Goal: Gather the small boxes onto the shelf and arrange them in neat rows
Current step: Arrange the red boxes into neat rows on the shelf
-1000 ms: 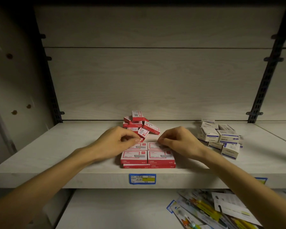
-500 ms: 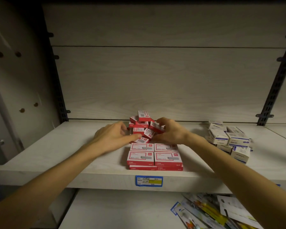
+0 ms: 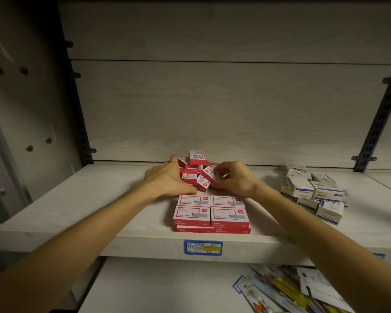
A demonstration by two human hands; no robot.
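Shelf (image 3: 77,206): both hands flank the jumbled red boxes (image 3: 195,170) behind the neat rows (image 3: 211,213); right hand (image 3: 234,180) fingers pinch one box (image 3: 210,173), left hand (image 3: 167,179) cups the heap.

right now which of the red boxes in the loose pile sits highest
The red box at the very top of the pile, behind both hands. It rests on the jumbled boxes with its barcode face showing, and neither hand touches it; the flat arranged red boxes lie lower, nearer the shelf edge.

This looked like a stationery shop: a pale wood shelf (image 3: 81,206) on slotted uprights (image 3: 379,114) carried a blue price label (image 3: 203,247) at 6 o'clock, with boxed stock (image 3: 314,190) at 3 o'clock.
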